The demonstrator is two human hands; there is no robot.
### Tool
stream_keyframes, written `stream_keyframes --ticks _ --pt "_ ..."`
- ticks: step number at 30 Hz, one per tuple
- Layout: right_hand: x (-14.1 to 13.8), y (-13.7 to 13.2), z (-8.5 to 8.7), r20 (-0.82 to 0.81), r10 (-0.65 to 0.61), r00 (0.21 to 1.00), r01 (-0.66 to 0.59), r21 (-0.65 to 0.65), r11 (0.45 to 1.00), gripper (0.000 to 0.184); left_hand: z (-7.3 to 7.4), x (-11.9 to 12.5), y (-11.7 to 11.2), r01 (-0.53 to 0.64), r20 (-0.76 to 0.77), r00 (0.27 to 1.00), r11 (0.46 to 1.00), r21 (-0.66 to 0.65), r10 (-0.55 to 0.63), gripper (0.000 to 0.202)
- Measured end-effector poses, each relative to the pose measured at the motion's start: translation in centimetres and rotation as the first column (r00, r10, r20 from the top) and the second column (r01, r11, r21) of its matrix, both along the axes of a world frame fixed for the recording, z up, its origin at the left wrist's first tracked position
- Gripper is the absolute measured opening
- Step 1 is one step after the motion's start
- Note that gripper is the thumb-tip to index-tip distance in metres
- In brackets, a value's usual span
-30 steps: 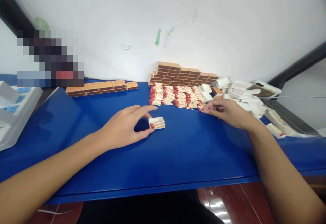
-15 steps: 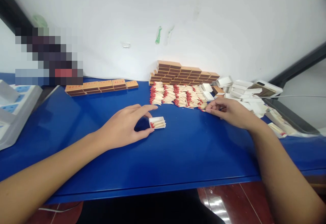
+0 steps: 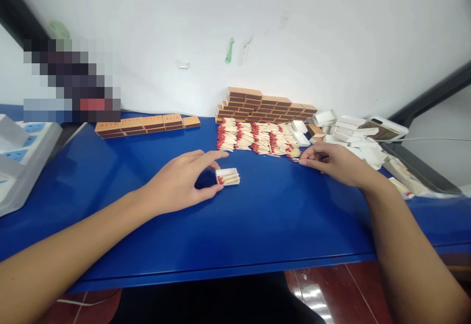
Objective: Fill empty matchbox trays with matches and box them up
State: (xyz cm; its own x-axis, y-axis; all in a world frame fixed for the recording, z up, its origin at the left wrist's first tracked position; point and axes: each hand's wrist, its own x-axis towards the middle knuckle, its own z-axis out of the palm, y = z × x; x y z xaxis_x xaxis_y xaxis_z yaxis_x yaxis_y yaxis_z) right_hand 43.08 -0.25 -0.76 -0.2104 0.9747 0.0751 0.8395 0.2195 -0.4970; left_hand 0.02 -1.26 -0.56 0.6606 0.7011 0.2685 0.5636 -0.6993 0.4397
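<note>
My left hand (image 3: 180,181) grips a small white matchbox tray (image 3: 230,172) at its left end, thumb at the near corner and a finger behind. Its index finger reaches out above the tray. Several red-tipped matches lie inside, heads to the left. At the right end of the loose match pile (image 3: 261,139), my right hand (image 3: 326,162) has thumb and fingertips pinched on a few matches (image 3: 294,156). How many it holds is hidden by the fingers.
Stacked matchboxes (image 3: 253,105) stand against the wall behind the pile. A row of matchboxes (image 3: 145,125) sits to the left. Empty white trays (image 3: 353,130) are heaped at the right beside a phone (image 3: 386,127) and a dark tray (image 3: 423,169). A white plastic container (image 3: 33,167) stands far left.
My right hand has shifted very slightly to the right at the pile's edge. The left hand and the tray stay in place.
</note>
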Motion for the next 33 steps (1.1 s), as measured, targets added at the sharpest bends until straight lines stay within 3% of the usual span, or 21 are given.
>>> stream_keyframes --ticks 11,15,18,21,26,29,33 --pt "0.2 0.3 -0.4 0.038 0.024 0.999 -0.023 -0.008 1.0 0.068 0.0 0.0 0.1 -0.008 -0.013 1.0 1.0 -0.011 0.007 0.057" --pt "-0.9 -0.2 -0.4 0.02 0.016 1.0 -0.017 0.017 1.0 0.064 -0.1 0.0 0.1 -0.003 -0.005 1.0 1.0 -0.008 0.003 0.058" --pt "-3.9 -1.0 0.2 -0.096 0.052 0.994 -0.05 0.032 0.998 0.049 -0.1 0.1 0.0 0.006 0.012 1.0 1.0 0.0 -0.006 0.058" --pt "-8.7 -1.9 1.0 -0.184 0.143 0.972 -0.131 0.08 0.988 0.034 -0.1 0.2 -0.1 0.018 0.015 1.0 1.0 0.012 -0.018 0.057" --pt "-16.0 -2.6 1.7 -0.134 0.31 0.941 -0.294 0.127 0.947 0.017 -0.1 0.1 0.0 0.027 0.029 0.999 0.998 0.049 -0.028 0.06" --pt "-17.9 -2.2 1.4 -0.077 0.356 0.931 -0.344 0.138 0.929 0.011 -0.2 0.1 0.0 0.037 0.035 0.999 0.997 0.071 -0.039 0.06" --pt "-18.1 -1.7 0.9 -0.088 0.346 0.934 -0.334 0.122 0.935 0.01 -0.4 0.0 -0.1 0.049 0.024 0.998 0.995 0.083 -0.051 0.062"
